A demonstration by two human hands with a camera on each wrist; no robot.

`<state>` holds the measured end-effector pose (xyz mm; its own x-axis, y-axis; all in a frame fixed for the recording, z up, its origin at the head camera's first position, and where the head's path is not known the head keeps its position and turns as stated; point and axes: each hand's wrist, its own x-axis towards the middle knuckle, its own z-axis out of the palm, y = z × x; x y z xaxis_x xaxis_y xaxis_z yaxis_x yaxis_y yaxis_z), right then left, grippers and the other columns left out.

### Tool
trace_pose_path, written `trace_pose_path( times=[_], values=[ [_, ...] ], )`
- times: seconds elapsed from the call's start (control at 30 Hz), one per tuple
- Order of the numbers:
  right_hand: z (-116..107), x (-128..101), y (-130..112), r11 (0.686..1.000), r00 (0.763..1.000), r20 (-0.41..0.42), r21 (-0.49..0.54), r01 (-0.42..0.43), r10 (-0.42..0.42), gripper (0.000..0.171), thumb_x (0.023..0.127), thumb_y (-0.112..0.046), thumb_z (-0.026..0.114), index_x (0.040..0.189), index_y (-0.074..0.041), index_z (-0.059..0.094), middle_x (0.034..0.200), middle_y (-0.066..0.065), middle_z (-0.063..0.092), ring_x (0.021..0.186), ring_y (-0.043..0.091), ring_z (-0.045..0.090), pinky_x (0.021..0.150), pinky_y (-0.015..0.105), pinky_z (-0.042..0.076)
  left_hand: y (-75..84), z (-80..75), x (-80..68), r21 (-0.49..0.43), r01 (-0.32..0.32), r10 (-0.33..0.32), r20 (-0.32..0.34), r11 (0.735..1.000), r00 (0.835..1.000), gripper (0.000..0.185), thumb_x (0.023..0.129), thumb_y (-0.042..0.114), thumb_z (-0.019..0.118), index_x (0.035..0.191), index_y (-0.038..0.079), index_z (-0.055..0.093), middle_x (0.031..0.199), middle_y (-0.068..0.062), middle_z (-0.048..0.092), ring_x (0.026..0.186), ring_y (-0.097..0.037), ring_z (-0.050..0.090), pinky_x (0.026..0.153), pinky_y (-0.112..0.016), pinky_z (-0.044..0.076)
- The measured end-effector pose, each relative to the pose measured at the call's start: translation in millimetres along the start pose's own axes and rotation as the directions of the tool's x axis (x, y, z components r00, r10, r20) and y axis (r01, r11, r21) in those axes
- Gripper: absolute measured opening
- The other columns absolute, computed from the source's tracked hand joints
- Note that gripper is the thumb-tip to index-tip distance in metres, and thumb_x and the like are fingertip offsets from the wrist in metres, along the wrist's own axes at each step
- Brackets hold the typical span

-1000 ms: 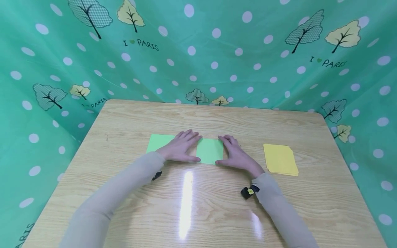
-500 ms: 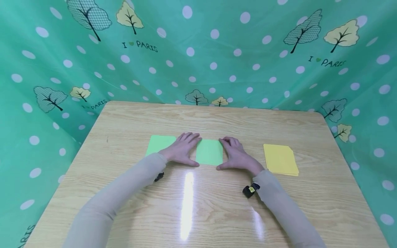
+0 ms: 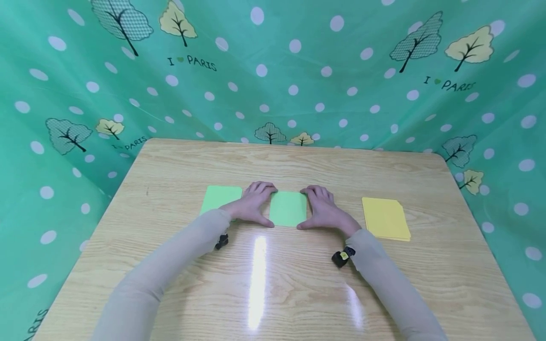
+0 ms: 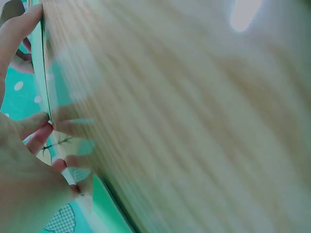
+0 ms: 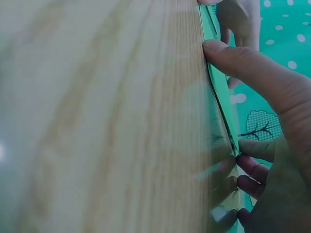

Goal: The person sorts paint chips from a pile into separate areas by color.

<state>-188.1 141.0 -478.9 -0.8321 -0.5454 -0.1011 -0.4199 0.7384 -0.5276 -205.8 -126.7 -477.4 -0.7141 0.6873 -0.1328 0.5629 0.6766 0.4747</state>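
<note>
We see our left hand [image 3: 249, 206] and right hand [image 3: 326, 213] flanking a green sheet [image 3: 288, 208] on the desk [image 3: 273, 284], thumbs and curled fingertips pinching its side edges. It seems already folded small, with pressing left to do. Another green sheet [image 3: 219, 196] lies beside our left grip; a yellow stack [image 3: 385, 218] waits untouched beyond our right.

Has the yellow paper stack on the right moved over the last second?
No. The yellow paper stack lies in the same spot relative to the table right edge; the slight shift in frame is camera motion.
</note>
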Motion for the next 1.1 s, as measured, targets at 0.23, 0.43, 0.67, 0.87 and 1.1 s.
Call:
trace_pose_path(
  times=[0.23,0.43,0.67,0.87,1.1],
  values=[
    [1.5,-0.8,-0.6,1.000,1.000,-0.015,0.016,-0.002,0.002,0.105,0.064,-0.044,0.086,0.143,0.000,0.033,0.138,0.024,0.033,0.128,0.041,0.026,0.104,0.059,0.020,-0.4,2.9,1.1,-0.031,-0.009,0.009,0.009,0.999,1.000,0.101,0.070,0.050,0.082,0.146,0.007,0.030,0.149,-0.012,0.026,0.138,-0.032,0.016,0.114,-0.055,0.003],
    [2.9,-1.1,-0.7,0.998,1.000,-0.027,0.057,0.011,-0.010,0.108,0.065,-0.038,0.086,0.147,0.000,0.026,0.139,0.024,0.037,0.128,0.040,0.029,0.104,0.059,0.019,-0.8,2.8,0.0,-0.047,0.005,-0.004,0.017,0.999,1.000,0.115,0.072,0.049,0.081,0.154,0.007,0.012,0.151,-0.017,0.021,0.140,-0.030,0.015,0.114,-0.055,-0.001],
    [3.3,-1.4,-0.8,0.990,0.999,-0.043,0.137,0.024,-0.019,0.109,0.070,-0.028,0.084,0.151,0.002,0.018,0.141,0.025,0.039,0.128,0.040,0.032,0.105,0.059,0.018,1.1,-1.2,-2.5,-0.057,0.032,-0.032,0.001,0.998,0.999,0.110,0.074,0.045,0.081,0.154,0.006,0.016,0.142,-0.015,0.030,0.133,-0.034,0.020,0.110,-0.057,0.011],
    [3.6,-2.8,-1.0,0.978,0.999,-0.034,0.208,-0.005,0.013,0.112,0.072,-0.028,0.085,0.153,0.000,0.013,0.146,0.024,0.034,0.133,0.039,0.028,0.108,0.059,0.014,2.8,-1.5,-3.0,-0.092,0.025,-0.027,-0.018,0.995,0.999,0.115,0.072,0.044,0.083,0.155,0.006,0.012,0.137,-0.013,0.032,0.124,-0.030,0.026,0.107,-0.054,0.017],
    [1.0,-7.9,-1.2,0.955,0.998,-0.060,0.296,0.008,0.011,0.117,0.070,-0.029,0.087,0.154,-0.004,0.010,0.144,0.023,0.033,0.130,0.035,0.030,0.108,0.056,0.023,2.8,2.0,-1.7,-0.172,-0.004,-0.007,-0.063,0.985,0.998,0.122,0.068,0.043,0.085,0.155,0.008,0.008,0.140,-0.010,0.029,0.125,-0.024,0.028,0.110,-0.053,0.015]
  ],
)
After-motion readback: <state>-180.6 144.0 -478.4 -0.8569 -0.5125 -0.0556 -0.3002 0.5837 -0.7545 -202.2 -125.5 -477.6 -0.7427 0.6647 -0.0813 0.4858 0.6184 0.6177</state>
